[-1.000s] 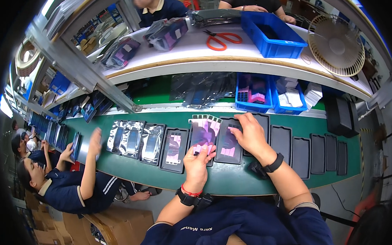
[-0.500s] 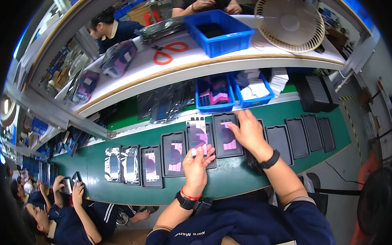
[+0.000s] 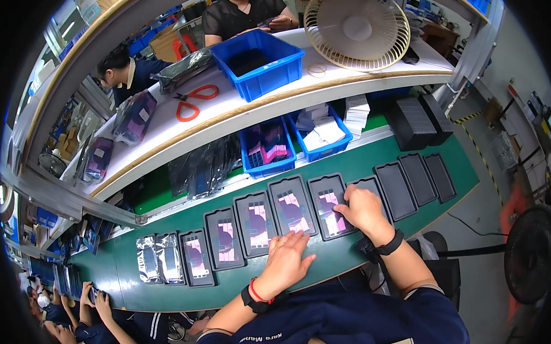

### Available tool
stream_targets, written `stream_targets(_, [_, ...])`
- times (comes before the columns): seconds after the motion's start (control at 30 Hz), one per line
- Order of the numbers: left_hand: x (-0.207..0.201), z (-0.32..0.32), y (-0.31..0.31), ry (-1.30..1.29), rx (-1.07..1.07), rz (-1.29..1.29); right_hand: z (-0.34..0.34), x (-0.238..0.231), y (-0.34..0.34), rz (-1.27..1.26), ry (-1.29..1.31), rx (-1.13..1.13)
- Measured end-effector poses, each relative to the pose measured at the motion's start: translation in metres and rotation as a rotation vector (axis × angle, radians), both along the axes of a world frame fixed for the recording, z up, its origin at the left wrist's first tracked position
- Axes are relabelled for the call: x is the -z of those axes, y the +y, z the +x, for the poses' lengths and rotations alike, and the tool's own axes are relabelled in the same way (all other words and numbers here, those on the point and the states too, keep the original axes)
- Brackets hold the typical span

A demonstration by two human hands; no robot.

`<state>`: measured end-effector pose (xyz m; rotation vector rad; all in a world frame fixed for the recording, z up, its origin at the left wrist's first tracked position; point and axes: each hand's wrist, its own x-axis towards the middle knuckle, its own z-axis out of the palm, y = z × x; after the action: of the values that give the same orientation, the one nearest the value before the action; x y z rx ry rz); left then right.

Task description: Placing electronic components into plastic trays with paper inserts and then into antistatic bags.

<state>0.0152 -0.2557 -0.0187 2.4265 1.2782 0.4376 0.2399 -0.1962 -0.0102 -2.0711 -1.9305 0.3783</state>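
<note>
A row of shallow black trays crosses the bench. My right hand (image 3: 369, 216) bends over the right side of one tray (image 3: 317, 184), its thumb and curled fingers pinching a pink-and-black sheet (image 3: 330, 214) that lies inside. Some of the grip is hidden by the hand itself. Palm down, my left hand (image 3: 289, 258) is open with fingers extended, at the near edge of a neighbouring tray (image 3: 282, 189) holding another pink-and-black sheet (image 3: 293, 211). Farther left, similar sheets lie in several more trays, including this tray (image 3: 257, 228).
Two silver packets (image 3: 169, 259) lie at the row's left end. Behind the trays stand a blue bin of pink-and-black pieces (image 3: 268, 170) and a blue bin of white pieces (image 3: 321, 151). Stacked black trays (image 3: 412, 125) stand at right. Orange-handled scissors (image 3: 194, 101) and a fan (image 3: 356, 28) occupy the shelf.
My left hand no longer holds up a pink-and-black sheet and has lowered to a tray's near edge. My right hand has come down onto a sheet in a tray. The view has shifted right.
</note>
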Motion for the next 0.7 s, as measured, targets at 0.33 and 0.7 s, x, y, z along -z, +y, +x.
stream_targets(0.33, [-0.053,-0.028,0.127,-0.294,-0.167,0.047,-0.046,-0.054,0.11,0.329,0.129,-0.259])
stream_targets(0.7, [-0.053,-0.052,0.086,-0.375,-0.374,-0.007,-0.16,0.005,0.264,0.289,0.05,-0.203])
